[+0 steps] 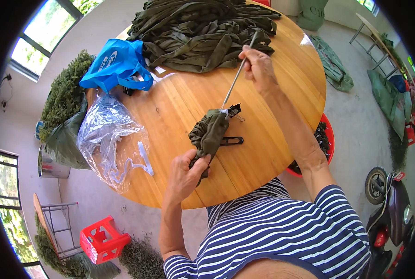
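My left hand (186, 174) is closed around the lower end of a bunched, dark green fabric tube (210, 132) above the table. Its cloth is gathered into tight folds. Raised up and to the right, my right hand (260, 69) pinches a thin metal rod (234, 84). The rod slants down to the tube's upper end, where a small whitish bit shows; whether it goes inside I cannot tell. Beside that end sits a black binder clip (234, 110) with wire handles. A flat black clip (232, 141) lies partly under the fabric, on its right side.
A heap of dark green fabric strips (203, 39) covers the round wooden table's (268, 153) far side. At the left are a blue bag (112, 65) and a clear plastic bag (107, 135) with white elastic (145, 159). A red basin (328, 139) and red stool (103, 239) stand below.
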A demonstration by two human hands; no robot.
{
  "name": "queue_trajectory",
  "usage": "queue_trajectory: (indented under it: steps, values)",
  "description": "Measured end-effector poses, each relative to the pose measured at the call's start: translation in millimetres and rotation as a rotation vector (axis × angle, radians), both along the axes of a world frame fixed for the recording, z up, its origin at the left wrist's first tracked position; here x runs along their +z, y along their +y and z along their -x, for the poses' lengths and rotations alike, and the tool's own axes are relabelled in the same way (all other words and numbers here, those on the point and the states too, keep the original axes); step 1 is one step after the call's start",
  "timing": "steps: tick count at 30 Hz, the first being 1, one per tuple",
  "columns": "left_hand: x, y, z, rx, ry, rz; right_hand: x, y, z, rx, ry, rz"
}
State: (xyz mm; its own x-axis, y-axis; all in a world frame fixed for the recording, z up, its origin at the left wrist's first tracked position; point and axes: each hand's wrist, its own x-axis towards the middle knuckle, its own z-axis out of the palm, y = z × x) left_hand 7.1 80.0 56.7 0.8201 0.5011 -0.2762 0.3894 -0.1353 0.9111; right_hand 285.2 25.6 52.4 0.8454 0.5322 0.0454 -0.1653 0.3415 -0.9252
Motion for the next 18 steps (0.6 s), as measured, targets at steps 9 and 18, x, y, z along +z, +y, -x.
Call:
queue_trajectory:
  steps: [9,18]
  values:
    - [-1.7,4.0,-39.9,0.004,-0.16,0.022,7.4,10.5,19.6,0.034,-0.042,-0.061]
    - [12.9,46.3,12.4,-0.171,-0.052,0.055,-66.1,-56.1,-132.8,-0.292,0.273,-0.062]
